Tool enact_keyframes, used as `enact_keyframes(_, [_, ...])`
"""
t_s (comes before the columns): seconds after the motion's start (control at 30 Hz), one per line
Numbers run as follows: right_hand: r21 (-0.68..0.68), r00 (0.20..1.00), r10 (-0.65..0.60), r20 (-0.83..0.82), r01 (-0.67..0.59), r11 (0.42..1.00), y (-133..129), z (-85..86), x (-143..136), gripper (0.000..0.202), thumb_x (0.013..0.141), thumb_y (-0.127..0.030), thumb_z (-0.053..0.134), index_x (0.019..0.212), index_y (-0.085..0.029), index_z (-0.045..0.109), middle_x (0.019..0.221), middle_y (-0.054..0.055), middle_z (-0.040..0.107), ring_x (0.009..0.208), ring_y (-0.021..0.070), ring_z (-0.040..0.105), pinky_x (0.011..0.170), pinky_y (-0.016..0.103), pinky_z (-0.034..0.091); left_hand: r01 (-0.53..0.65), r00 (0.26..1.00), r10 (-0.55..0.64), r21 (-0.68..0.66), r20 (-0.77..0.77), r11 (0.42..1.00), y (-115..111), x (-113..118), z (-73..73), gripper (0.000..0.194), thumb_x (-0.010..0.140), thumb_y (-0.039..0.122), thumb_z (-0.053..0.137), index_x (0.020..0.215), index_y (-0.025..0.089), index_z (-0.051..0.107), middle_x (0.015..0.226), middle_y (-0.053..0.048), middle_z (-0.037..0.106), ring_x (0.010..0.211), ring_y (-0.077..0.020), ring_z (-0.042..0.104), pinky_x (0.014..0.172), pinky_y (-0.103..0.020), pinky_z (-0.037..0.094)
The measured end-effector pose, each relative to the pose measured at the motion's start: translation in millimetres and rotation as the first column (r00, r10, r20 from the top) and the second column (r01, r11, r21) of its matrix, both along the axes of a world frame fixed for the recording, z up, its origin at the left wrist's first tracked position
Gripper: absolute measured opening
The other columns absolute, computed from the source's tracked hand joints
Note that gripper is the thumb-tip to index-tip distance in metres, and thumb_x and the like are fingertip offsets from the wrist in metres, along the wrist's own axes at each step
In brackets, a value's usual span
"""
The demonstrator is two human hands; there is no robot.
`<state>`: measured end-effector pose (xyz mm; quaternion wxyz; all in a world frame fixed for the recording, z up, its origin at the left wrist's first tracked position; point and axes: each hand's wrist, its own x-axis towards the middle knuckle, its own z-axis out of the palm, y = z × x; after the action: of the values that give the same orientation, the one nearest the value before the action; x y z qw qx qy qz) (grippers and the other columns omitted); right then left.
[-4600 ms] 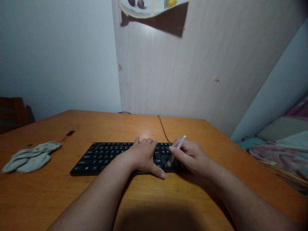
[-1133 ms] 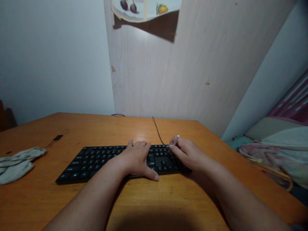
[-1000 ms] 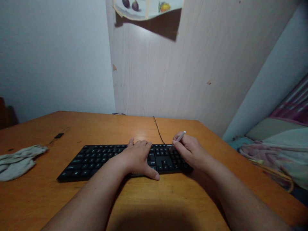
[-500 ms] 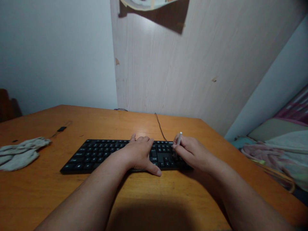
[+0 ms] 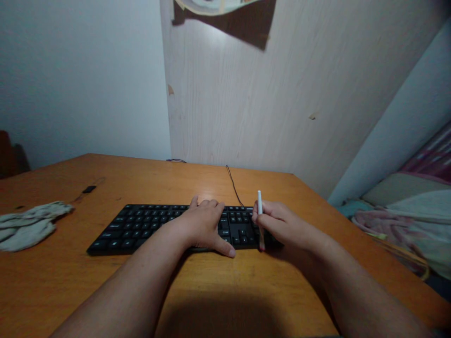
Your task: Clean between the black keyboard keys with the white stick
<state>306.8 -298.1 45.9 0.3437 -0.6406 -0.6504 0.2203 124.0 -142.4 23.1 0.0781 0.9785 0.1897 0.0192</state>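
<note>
A black computer keyboard (image 5: 141, 228) lies flat on the wooden table in front of me. My left hand (image 5: 206, 225) rests over its middle-right part, fingers spread, the thumb reaching past the near edge. Near the keyboard's right end, my right hand (image 5: 276, 223) is closed around a slim white-handled brush (image 5: 260, 203). The brush stands almost upright, its pale lower end with a reddish tip (image 5: 261, 247) at the near edge of the keyboard. My right hand hides most of the number pad.
A crumpled greyish cloth (image 5: 31, 225) lies on the wooden table (image 5: 225, 291) at the left. Behind it is a small black object (image 5: 89, 189). A thin cable (image 5: 233, 184) runs from the keyboard towards the wall. Bedding (image 5: 394, 225) lies beyond the table's right edge.
The brush has swung more upright, and its lower end has come down towards the keyboard's near edge, where it now shows. My left hand stays in place on the keyboard.
</note>
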Motion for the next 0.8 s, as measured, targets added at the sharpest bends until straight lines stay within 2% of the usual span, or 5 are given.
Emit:
enact_keyframes(0.2, [0.174, 0.959, -0.173, 0.223, 0.135, 0.975, 11, -8.7, 10, 0.018, 0.092, -0.026, 0.045, 0.079, -0.019, 0.056, 0.071, 0.001, 0.063, 0.068, 0.0156, 0.057, 0.064, 0.027, 0.042, -0.007, 1.000, 0.007, -0.002, -0.016, 1.000, 0, 1, 0.4, 0.125, 0.043, 0.092, 0.056, 0.144, 0.019, 0.038, 0.145, -0.019, 0.043, 0.134, -0.0407, 0.035, 0.114, -0.058, 0.004])
enact_keyframes(0.43, [0.296, 0.916, -0.271, 0.295, 0.182, 0.938, 17, -14.0, 14, 0.018, 0.094, -0.031, 0.046, 0.090, -0.021, 0.059, 0.085, 0.004, 0.066, 0.080, 0.0183, 0.060, 0.073, 0.031, 0.043, -0.002, 1.000, 0.002, -0.004, -0.021, 1.000, -2, 0, 3.8, 0.126, 0.044, 0.091, 0.055, 0.144, 0.016, 0.037, 0.144, -0.020, 0.044, 0.133, -0.0417, 0.036, 0.114, -0.059, 0.006])
enact_keyframes(0.6, [0.305, 0.923, -0.267, 0.277, 0.179, 0.935, 19, -16.9, 17, 0.020, 0.095, -0.033, 0.046, 0.093, -0.021, 0.061, 0.091, 0.005, 0.067, 0.085, 0.0188, 0.060, 0.076, 0.032, 0.044, -0.001, 1.000, 0.001, 0.002, -0.018, 1.000, -2, 0, 3.6, 0.126, 0.043, 0.092, 0.055, 0.142, 0.016, 0.039, 0.143, -0.020, 0.045, 0.133, -0.0419, 0.036, 0.114, -0.059, 0.006])
enact_keyframes(0.8, [0.222, 0.932, -0.214, 0.292, 0.152, 0.963, 12, -12.1, 13, 0.019, 0.094, -0.032, 0.047, 0.086, -0.020, 0.059, 0.079, 0.002, 0.065, 0.073, 0.0164, 0.059, 0.068, 0.029, 0.043, -0.004, 1.000, 0.004, 0.008, -0.015, 1.000, -1, 0, 1.7, 0.126, 0.043, 0.092, 0.055, 0.143, 0.016, 0.039, 0.145, -0.020, 0.043, 0.133, -0.0416, 0.036, 0.114, -0.059, 0.007])
